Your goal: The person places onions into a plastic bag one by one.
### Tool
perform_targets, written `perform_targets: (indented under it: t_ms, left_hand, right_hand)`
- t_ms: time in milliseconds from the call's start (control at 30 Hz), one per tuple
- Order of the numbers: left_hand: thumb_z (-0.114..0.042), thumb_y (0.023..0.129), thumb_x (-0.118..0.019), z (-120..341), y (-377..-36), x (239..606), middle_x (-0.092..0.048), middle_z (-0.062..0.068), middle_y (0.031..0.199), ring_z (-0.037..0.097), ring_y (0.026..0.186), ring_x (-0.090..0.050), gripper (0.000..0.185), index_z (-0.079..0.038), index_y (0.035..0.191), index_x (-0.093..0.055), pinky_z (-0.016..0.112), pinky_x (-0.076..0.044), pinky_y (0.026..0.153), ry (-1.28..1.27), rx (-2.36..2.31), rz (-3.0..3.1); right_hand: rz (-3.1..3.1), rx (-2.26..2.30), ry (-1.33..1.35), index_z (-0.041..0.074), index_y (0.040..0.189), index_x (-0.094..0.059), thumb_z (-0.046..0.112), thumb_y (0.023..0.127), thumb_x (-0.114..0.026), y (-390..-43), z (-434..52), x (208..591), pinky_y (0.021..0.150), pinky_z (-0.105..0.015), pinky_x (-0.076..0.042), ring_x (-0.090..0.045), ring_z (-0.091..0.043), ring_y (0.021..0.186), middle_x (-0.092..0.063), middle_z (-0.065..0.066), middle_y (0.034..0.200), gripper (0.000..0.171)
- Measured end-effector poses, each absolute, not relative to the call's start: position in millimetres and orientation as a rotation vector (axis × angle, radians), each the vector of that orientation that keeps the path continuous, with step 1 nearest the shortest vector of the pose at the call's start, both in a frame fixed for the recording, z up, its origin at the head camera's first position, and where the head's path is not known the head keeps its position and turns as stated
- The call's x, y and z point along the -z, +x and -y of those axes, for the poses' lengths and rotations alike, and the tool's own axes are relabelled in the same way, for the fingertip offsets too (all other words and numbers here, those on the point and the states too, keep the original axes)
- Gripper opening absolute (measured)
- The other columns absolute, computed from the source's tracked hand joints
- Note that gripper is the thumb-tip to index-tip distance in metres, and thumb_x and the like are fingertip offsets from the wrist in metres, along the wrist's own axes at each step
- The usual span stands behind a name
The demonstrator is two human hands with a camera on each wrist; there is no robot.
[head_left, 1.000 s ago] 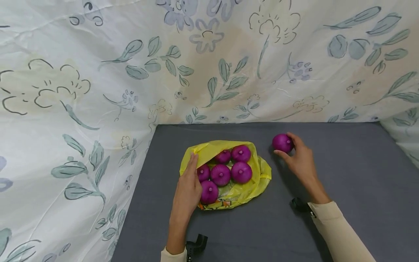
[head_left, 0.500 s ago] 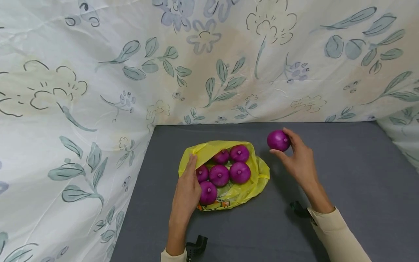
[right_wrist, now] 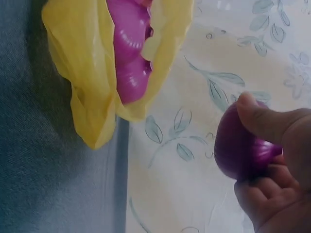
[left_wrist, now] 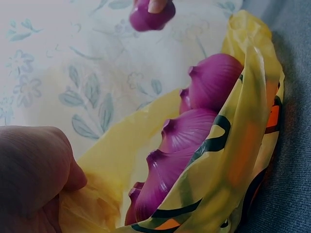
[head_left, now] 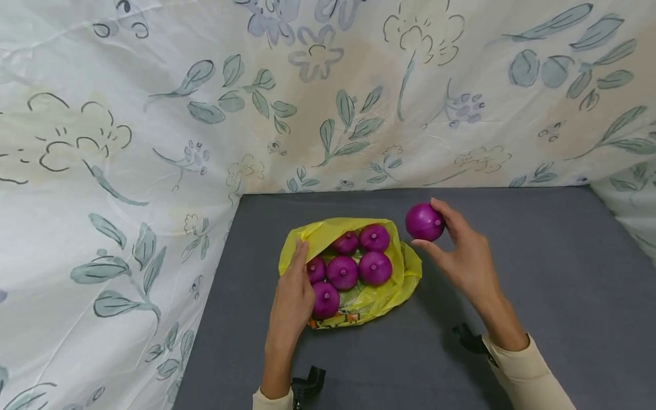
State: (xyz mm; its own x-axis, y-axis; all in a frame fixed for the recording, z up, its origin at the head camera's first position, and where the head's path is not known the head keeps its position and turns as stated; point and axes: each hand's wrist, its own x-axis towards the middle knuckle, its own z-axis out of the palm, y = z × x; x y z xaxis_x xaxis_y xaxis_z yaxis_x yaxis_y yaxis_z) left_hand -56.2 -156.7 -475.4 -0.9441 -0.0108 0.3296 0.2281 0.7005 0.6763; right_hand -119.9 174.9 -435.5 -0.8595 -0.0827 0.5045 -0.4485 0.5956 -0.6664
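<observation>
six onions point(head_left: 342, 272) fill the yellow bag point(head_left: 407, 272) whose rim the left hand point(head_left: 293, 296) pinches, while right hand point(head_left: 463, 256) fingers curl around a seventh onion point(head_left: 423, 222) just beside it.

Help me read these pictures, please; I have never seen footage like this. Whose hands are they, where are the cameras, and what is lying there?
No machine here: a person works bare-handed. The wide picture comes from a camera on the head, the two close-ups from cameras on each wrist. On the grey surface lies an open yellow bag with six purple onions in it. The left hand pinches the bag's edge. The right hand holds a seventh onion in its fingers, beside the bag. Flowered cloth hangs behind.
</observation>
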Motion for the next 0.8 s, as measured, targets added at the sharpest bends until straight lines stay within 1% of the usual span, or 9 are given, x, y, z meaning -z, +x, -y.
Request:
perform_targets:
  t_ms: [67,133,167,333,433,533,700,800]
  left_hand:
    - [0.002,0.11,-0.047,156.6,-56.3,475.0,-0.032,0.009,0.172,0.003,0.049,-0.017,0.058,-0.01,0.166,-0.036,0.027,-0.029,0.051,-0.172,1.095,2.6]
    - [0.001,0.11,-0.047,156.7,-56.3,475.0,-0.032,0.009,0.172,0.003,0.048,-0.017,0.058,-0.01,0.166,-0.036,0.027,-0.029,0.051,-0.171,1.092,2.598]
    - [0.001,0.11,-0.047,156.7,-56.2,475.0,-0.032,0.009,0.172,0.003,0.048,-0.017,0.058,-0.01,0.166,-0.036,0.027,-0.029,0.051,-0.17,1.092,2.597]
    - [0.001,0.11,-0.048,156.6,-55.9,475.5,-0.032,0.008,0.172,0.005,0.05,-0.018,0.059,-0.01,0.166,-0.036,0.027,-0.029,0.051,-0.166,1.081,2.601]
    - [0.001,0.11,-0.047,156.7,-56.2,475.9,-0.032,0.008,0.172,0.004,0.05,-0.018,0.059,-0.01,0.166,-0.035,0.027,-0.03,0.051,-0.168,1.076,2.604]
    - [0.001,0.11,-0.048,156.7,-56.7,476.0,-0.033,0.009,0.172,0.003,0.049,-0.017,0.059,-0.01,0.166,-0.036,0.028,-0.03,0.051,-0.169,1.073,2.599]
    - [0.0,0.11,-0.048,156.9,-56.7,476.7,-0.033,0.009,0.172,0.003,0.048,-0.017,0.059,-0.01,0.166,-0.036,0.028,-0.03,0.052,-0.17,1.07,2.6]
    - [0.0,0.11,-0.048,156.8,-56.5,477.1,-0.033,0.008,0.172,0.003,0.048,-0.017,0.059,-0.011,0.166,-0.036,0.027,-0.03,0.051,-0.168,1.077,2.601]
  right_hand:
    - [2.401,-1.17,0.482,0.018,0.159,-0.05,0.005,0.079,-0.094,-118.2,-172.4,436.7,0.107,-0.021,-0.043,-0.055,-0.035,0.141,-0.055,-0.012,0.157,0.092]
    - [2.413,-1.161,0.532,0.019,0.16,-0.049,0.006,0.079,-0.094,-116.4,-169.8,438.9,0.108,-0.02,-0.042,-0.055,-0.034,0.142,-0.054,-0.009,0.158,0.093]
    - [2.42,-1.15,0.554,0.02,0.16,-0.049,0.007,0.079,-0.094,-115.5,-168.5,440.1,0.108,-0.022,-0.044,-0.055,-0.033,0.141,-0.054,-0.008,0.158,0.093]
    - [2.459,-1.105,0.635,0.024,0.161,-0.047,0.008,0.079,-0.094,-110.0,-161.6,445.6,0.104,-0.043,-0.05,-0.058,-0.032,0.139,-0.054,-0.007,0.159,0.097]
    - [2.473,-1.102,0.683,0.024,0.162,-0.046,0.007,0.077,-0.095,-107.6,-157.6,448.3,0.102,-0.045,-0.051,-0.059,-0.032,0.138,-0.053,-0.007,0.159,0.099]
    - [2.497,-1.098,0.732,0.024,0.162,-0.045,0.009,0.078,-0.095,-105.6,-154.2,450.0,0.1,-0.044,-0.053,-0.058,-0.031,0.139,-0.052,-0.005,0.161,0.099]
    - [2.503,-1.104,0.877,0.019,0.161,-0.047,0.008,0.079,-0.094,-101.2,-150.3,453.3,0.092,-0.047,-0.059,-0.063,-0.034,0.132,-0.05,-0.007,0.162,0.096]
    - [2.5,-1.125,0.978,0.017,0.16,-0.047,0.009,0.08,-0.094,-99.7,-146.0,456.7,0.091,-0.048,-0.06,-0.067,-0.03,0.128,-0.054,-0.007,0.159,0.094]
